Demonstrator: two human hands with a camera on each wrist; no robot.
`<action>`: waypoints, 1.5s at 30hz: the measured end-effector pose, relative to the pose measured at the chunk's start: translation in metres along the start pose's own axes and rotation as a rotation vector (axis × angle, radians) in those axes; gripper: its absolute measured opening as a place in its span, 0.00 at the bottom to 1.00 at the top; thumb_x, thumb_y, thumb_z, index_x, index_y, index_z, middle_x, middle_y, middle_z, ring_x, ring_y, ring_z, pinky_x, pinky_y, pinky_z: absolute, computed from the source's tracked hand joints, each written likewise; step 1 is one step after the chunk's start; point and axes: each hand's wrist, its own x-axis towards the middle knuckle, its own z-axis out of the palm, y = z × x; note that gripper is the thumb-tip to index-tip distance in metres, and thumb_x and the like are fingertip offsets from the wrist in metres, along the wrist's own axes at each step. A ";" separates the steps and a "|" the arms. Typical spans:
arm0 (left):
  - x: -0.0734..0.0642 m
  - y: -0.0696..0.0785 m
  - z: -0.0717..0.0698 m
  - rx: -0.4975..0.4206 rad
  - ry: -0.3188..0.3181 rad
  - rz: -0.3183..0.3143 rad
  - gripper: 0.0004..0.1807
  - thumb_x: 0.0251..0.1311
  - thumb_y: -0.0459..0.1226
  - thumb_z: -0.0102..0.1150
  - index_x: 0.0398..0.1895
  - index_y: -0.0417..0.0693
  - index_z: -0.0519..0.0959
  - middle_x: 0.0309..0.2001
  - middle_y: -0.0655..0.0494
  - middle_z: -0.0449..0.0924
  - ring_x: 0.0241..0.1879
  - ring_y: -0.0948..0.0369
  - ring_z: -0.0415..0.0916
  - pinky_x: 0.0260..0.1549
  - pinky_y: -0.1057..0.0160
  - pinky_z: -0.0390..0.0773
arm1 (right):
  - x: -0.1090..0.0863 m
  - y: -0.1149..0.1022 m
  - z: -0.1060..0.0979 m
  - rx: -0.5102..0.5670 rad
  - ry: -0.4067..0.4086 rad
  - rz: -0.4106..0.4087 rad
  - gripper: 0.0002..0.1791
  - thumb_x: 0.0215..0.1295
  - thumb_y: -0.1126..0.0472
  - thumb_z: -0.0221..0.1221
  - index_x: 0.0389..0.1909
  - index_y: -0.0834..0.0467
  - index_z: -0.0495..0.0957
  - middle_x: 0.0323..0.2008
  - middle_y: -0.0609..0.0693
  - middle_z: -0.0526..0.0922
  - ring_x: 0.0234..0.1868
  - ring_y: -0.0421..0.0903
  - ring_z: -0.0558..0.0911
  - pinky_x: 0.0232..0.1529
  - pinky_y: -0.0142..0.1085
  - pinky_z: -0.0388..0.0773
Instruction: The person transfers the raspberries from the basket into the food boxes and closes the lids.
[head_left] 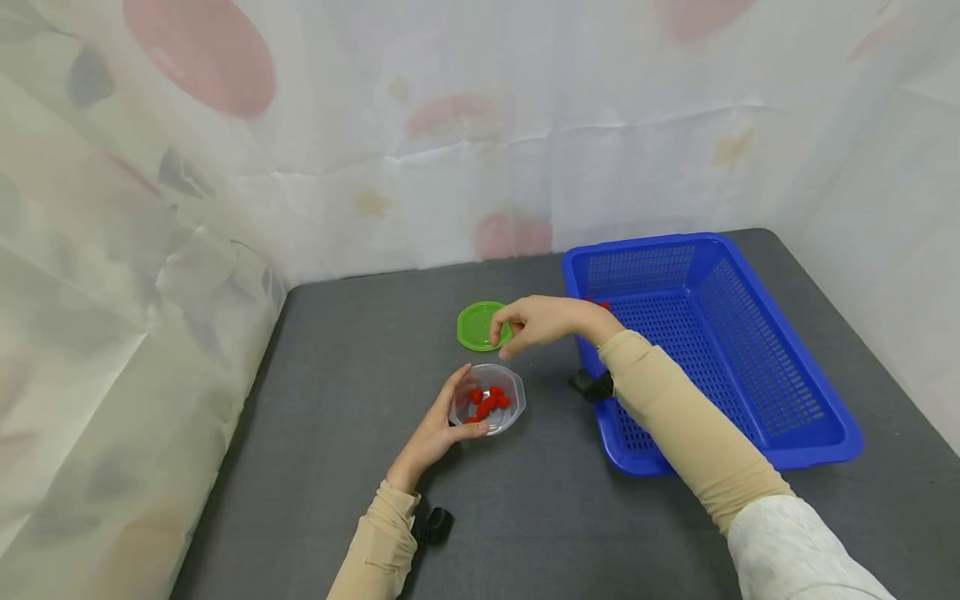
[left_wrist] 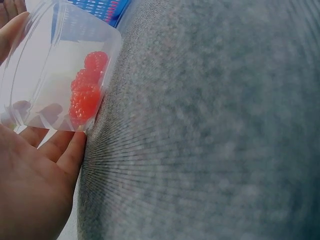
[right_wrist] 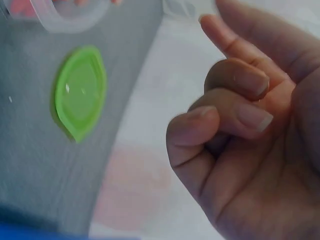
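Observation:
My left hand grips a clear plastic container, thumb on the near side and fingers around the far left. Red raspberries lie inside it; the left wrist view shows several raspberries against its wall. My right hand hovers behind the container, over the edge of a green lid lying on the table. In the right wrist view this hand holds nothing: index finger and thumb reach out apart, while the other fingers bend loosely toward the palm.
A blue perforated basket stands on the right of the dark grey table, under my right forearm. Bits of red show at its left inner edge, partly hidden by the wrist. Patterned curtains border the table's back and sides.

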 end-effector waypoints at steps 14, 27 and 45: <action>0.000 0.002 0.001 -0.002 -0.004 0.023 0.49 0.51 0.34 0.66 0.73 0.49 0.47 0.70 0.44 0.56 0.69 0.48 0.55 0.68 0.45 0.53 | -0.048 0.028 -0.033 0.001 0.218 0.176 0.13 0.65 0.49 0.56 0.46 0.49 0.75 0.21 0.48 0.66 0.18 0.43 0.63 0.26 0.36 0.65; -0.001 0.000 0.001 -0.013 0.005 0.013 0.50 0.50 0.33 0.66 0.73 0.47 0.46 0.70 0.42 0.56 0.69 0.47 0.55 0.68 0.45 0.53 | -0.071 0.068 -0.034 0.057 0.275 0.257 0.17 0.65 0.50 0.55 0.49 0.55 0.74 0.23 0.49 0.65 0.24 0.44 0.65 0.30 0.37 0.63; 0.001 -0.001 0.004 -0.030 -0.007 0.046 0.50 0.51 0.32 0.66 0.73 0.46 0.46 0.70 0.41 0.55 0.70 0.46 0.54 0.68 0.46 0.53 | -0.079 0.119 -0.016 0.089 0.224 0.363 0.17 0.64 0.55 0.57 0.48 0.61 0.72 0.50 0.60 0.72 0.46 0.52 0.68 0.44 0.43 0.67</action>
